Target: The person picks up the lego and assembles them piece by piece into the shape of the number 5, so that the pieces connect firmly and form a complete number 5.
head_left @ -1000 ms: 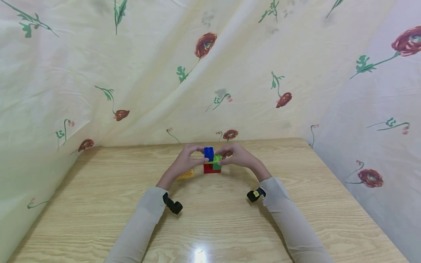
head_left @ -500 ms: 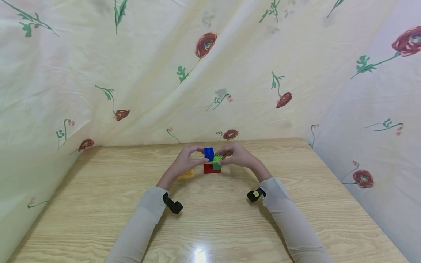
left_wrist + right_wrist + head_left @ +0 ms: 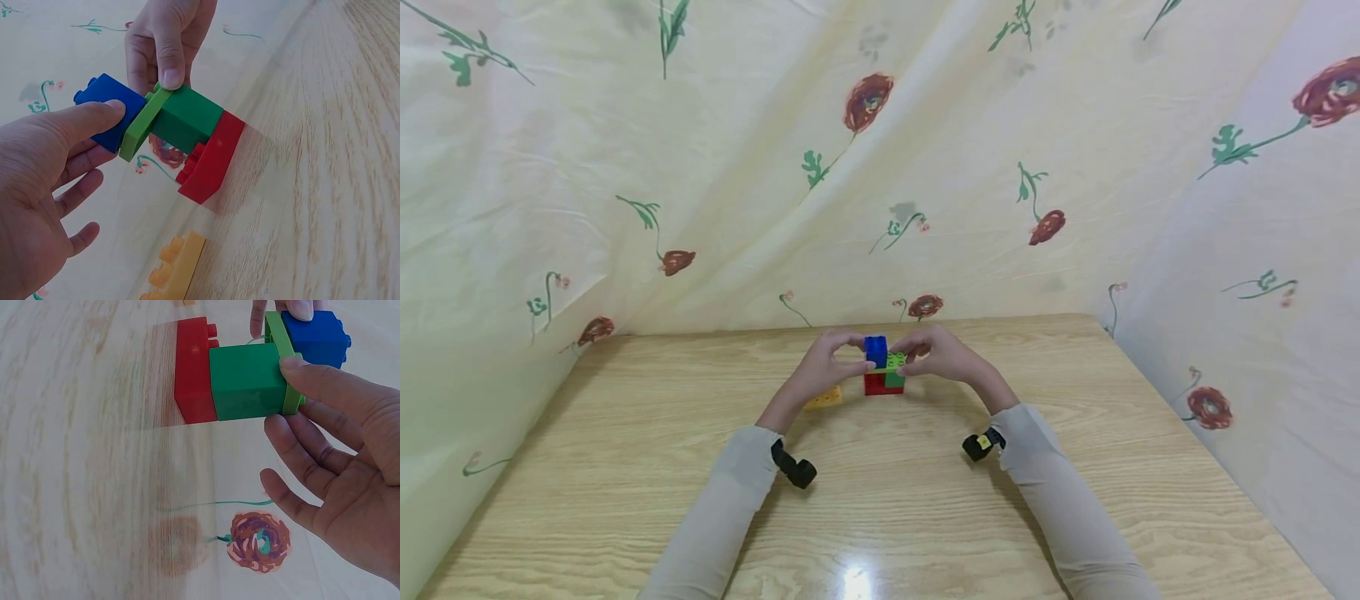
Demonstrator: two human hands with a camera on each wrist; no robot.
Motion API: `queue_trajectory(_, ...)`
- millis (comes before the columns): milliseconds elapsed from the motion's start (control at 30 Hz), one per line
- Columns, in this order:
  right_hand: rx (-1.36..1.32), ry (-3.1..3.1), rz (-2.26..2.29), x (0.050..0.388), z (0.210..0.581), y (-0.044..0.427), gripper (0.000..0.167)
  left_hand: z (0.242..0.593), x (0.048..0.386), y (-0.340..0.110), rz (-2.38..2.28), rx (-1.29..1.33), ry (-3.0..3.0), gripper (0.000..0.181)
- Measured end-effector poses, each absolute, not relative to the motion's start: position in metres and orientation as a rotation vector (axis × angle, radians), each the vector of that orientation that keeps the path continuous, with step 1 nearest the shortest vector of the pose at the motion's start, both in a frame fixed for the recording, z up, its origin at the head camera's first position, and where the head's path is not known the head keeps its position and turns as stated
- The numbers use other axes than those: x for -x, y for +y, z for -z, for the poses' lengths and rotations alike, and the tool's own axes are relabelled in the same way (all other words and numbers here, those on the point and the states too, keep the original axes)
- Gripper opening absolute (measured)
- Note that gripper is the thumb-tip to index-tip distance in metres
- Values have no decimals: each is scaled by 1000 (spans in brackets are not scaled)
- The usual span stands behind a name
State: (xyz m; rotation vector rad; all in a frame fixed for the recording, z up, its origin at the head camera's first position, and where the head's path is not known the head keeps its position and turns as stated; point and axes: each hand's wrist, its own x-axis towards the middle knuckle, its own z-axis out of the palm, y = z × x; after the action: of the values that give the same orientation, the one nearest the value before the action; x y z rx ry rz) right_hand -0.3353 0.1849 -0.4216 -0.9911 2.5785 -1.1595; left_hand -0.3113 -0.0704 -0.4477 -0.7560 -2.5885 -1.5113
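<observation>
A small stack of toy bricks stands on the wooden table: a flat red brick (image 3: 215,159) at the bottom, a green brick (image 3: 245,381) on one end of it, and a thin light green brick (image 3: 142,125) across the top. On the light green brick's other end sits a blue brick (image 3: 315,340). My left hand (image 3: 822,368) pinches the blue brick between thumb and fingers. With thumb and fingers my right hand (image 3: 946,357) pinches the light green brick at its end above the green one. Part of the blue brick is hidden by my left thumb.
A flat yellow brick (image 3: 824,399) lies on the table (image 3: 880,483), left of the stack and partly behind my left wrist. Flower-patterned cloth (image 3: 760,167) hangs behind the table and along its sides. Each wrist carries a black camera mount (image 3: 793,467).
</observation>
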Motion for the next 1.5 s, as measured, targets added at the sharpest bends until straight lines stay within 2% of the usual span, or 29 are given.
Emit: queue_trajectory(1500, 988, 2579, 1144, 338, 424, 186, 34, 448, 311, -70, 1539, 798, -2567, 35)
